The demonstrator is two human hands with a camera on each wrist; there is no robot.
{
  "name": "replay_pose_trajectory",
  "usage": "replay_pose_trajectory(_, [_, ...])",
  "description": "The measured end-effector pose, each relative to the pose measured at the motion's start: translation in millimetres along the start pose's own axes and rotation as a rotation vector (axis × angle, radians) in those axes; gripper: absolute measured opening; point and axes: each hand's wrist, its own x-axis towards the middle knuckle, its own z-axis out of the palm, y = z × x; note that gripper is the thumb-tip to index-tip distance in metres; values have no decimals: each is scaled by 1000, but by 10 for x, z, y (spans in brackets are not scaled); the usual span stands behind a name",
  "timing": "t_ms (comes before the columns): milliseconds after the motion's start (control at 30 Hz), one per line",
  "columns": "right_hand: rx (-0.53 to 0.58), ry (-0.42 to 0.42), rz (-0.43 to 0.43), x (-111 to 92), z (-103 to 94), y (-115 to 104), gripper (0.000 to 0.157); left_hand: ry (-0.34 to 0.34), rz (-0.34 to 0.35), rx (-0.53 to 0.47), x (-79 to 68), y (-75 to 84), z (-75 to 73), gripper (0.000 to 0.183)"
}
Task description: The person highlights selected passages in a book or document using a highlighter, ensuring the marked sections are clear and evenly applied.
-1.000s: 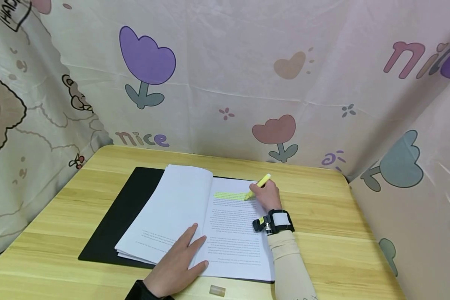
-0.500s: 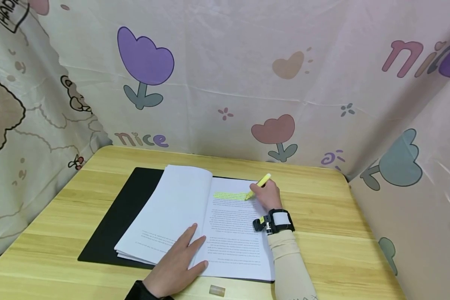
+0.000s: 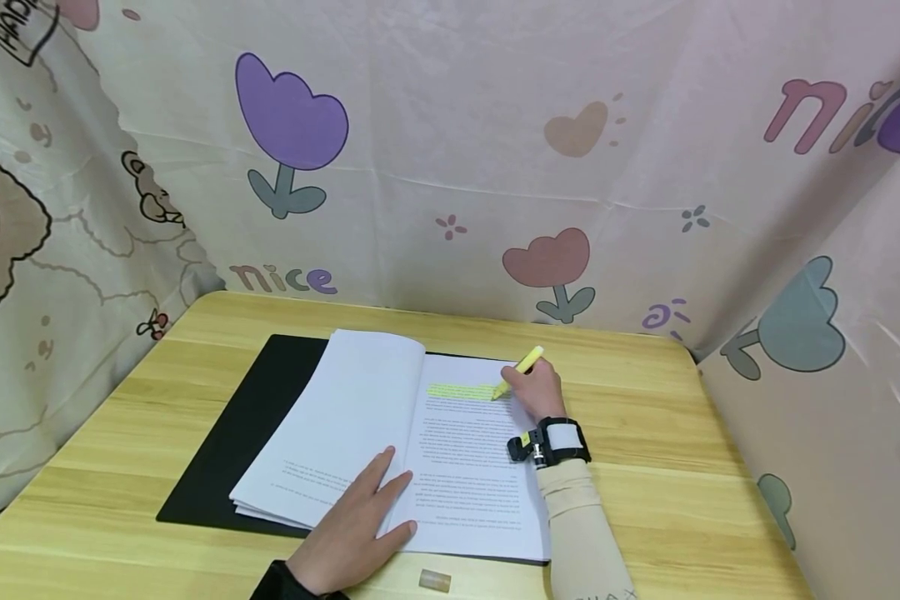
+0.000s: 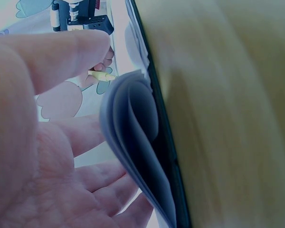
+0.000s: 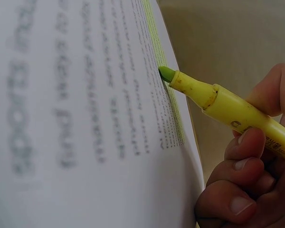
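Note:
A yellow highlighter (image 3: 521, 368) is pinched in my right hand (image 3: 538, 390), its green chisel tip at the lines near the top of the right-hand page (image 3: 465, 467). Yellow-green marking (image 3: 459, 392) covers several printed lines there. In the right wrist view the highlighter (image 5: 247, 116) slants down to the left, with my curled fingers (image 5: 242, 190) beneath its barrel. My left hand (image 3: 356, 525) rests spread near the fold, over the lower part of the left-hand page (image 3: 345, 417). The left wrist view shows curved page edges (image 4: 128, 123) beside that palm.
The pages lie in a black folder cover (image 3: 217, 458) on a wooden table (image 3: 630, 392). A small greyish-brown block (image 3: 435, 581) sits at the near edge, right of my left hand. Patterned cloth (image 3: 420, 125) hangs behind and at both sides.
My right hand and the highlighter tip have shifted very slightly to the right along the marked line. The left hand stays in place.

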Motion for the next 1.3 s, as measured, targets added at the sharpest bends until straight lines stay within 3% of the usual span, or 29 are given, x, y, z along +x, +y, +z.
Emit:
replay_pose_trajectory(800, [4, 10, -22, 19, -21, 30, 23, 1, 1, 7, 11, -19, 14, 66])
replay_pose_trajectory(1300, [30, -13, 20, 47, -40, 53, 23, 2, -7, 8, 12, -27, 18, 66])
